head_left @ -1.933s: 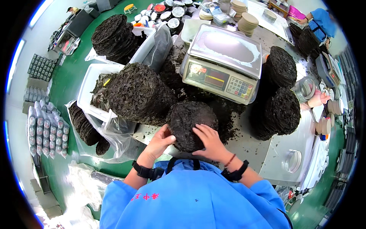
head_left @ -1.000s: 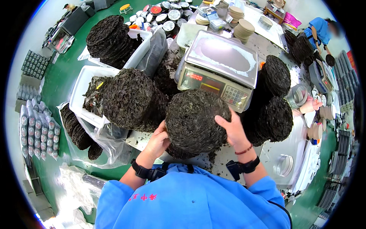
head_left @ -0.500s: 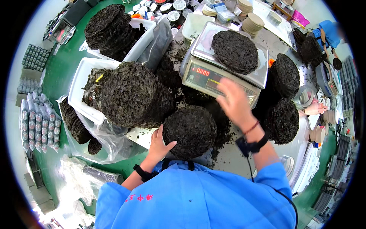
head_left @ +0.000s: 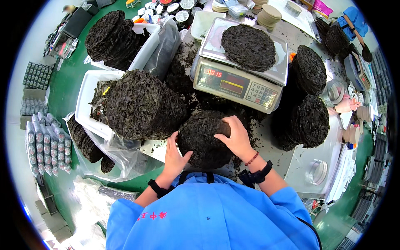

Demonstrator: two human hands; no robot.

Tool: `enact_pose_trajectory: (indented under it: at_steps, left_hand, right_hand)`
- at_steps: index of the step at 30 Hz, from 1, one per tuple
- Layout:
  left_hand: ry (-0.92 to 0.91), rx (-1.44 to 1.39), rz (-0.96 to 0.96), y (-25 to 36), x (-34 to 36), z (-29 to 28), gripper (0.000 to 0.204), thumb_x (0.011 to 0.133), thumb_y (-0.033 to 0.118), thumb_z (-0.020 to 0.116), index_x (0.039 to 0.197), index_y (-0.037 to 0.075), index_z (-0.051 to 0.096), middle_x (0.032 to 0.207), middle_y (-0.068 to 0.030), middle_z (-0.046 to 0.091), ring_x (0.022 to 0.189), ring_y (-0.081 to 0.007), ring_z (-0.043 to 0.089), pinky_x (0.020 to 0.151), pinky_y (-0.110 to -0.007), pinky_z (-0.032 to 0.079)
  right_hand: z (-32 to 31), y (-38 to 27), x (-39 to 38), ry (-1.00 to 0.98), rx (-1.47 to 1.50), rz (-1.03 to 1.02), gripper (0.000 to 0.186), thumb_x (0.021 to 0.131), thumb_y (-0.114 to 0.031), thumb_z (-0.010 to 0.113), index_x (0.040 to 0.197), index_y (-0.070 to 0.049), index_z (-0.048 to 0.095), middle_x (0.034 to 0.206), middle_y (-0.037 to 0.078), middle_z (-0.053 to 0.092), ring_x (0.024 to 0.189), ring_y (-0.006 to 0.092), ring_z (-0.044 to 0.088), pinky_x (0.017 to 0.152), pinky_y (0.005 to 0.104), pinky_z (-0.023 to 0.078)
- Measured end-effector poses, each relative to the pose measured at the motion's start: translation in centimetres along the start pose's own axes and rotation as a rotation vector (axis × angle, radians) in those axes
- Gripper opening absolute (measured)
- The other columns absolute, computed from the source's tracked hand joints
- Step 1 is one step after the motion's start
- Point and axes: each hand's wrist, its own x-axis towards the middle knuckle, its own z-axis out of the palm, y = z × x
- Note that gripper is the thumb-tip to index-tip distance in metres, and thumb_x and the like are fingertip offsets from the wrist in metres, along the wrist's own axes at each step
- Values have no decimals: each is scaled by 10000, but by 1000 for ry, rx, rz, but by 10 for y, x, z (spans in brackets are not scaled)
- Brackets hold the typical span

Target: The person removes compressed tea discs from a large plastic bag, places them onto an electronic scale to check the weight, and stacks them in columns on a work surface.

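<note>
My left hand (head_left: 178, 156) rests against the left side of a dark round stack of pressed dried seaweed (head_left: 202, 135), thumb and fingers curved round its edge. My right hand (head_left: 233, 137) grips the stack's right side, thumb over the top. Beyond them, a single seaweed disc (head_left: 248, 47) lies on the steel pan of a digital scale (head_left: 229, 81), whose red display is lit. A larger stack (head_left: 148, 104) leans beside my left hand, partly in a white tub (head_left: 86, 95). Two more stacks (head_left: 309, 121) stand right of the scale.
Another tub (head_left: 146, 46) holds a stack at the back left, near lidded round containers (head_left: 181, 16). Cardboard rounds (head_left: 268, 16) sit behind the scale. Bagged cylinders (head_left: 48, 143) are at the left over green floor. A co-worker in blue (head_left: 354, 23) is at the far right.
A disc from my stack has been put on the scale pan and the display has changed. My right hand has come back from the scale to the stack.
</note>
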Motion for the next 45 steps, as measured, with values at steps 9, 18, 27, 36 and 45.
enact_pose_trajectory:
  at_steps: [9, 18, 27, 36, 45]
  left_hand:
    - [-77, 32, -5, 5, 4, 7, 951, 692, 63, 799, 1486, 71, 276, 1341, -185, 433, 1230, -345, 440, 1074, -392, 359]
    - [-289, -265, 90, 63, 29, -29, 271, 839, 73, 720, 1093, 32, 635, 843, -11, 646, 795, -103, 599, 753, -271, 497]
    - [-319, -347, -1, 68, 51, -25, 167, 932, 158, 620, 945, -6, 649, 864, -50, 659, 819, -110, 567, 767, -283, 472]
    - [-462, -787, -149, 65, 55, -41, 570, 824, 202, 775, 1276, -37, 525, 1177, -88, 626, 1064, -139, 581, 941, -312, 473]
    - [-60, -799, -68, 101, 70, -19, 243, 879, 47, 697, 1103, -34, 647, 1054, -56, 692, 917, -116, 632, 852, -283, 514]
  right_hand:
    - [2, 2, -10, 45, -63, -251, 356, 704, -121, 788, 928, -45, 522, 961, 90, 600, 918, 295, 585, 822, 360, 478]
    - [-33, -26, 7, -462, 419, 16, 333, 786, -140, 736, 1065, -15, 606, 950, 167, 672, 875, 296, 659, 787, 355, 506]
    - [-31, -44, -3, -184, 171, -207, 258, 823, -163, 732, 1035, -36, 657, 941, 150, 680, 847, 316, 660, 722, 364, 524]
    - [-68, -38, 6, 88, 311, 77, 327, 803, -148, 782, 1049, 3, 630, 829, 133, 687, 710, 190, 649, 699, 292, 512]
    - [-69, -30, 11, -121, 1261, 358, 566, 776, -9, 767, 1295, 0, 541, 1223, 58, 623, 1080, 151, 601, 977, 329, 480]
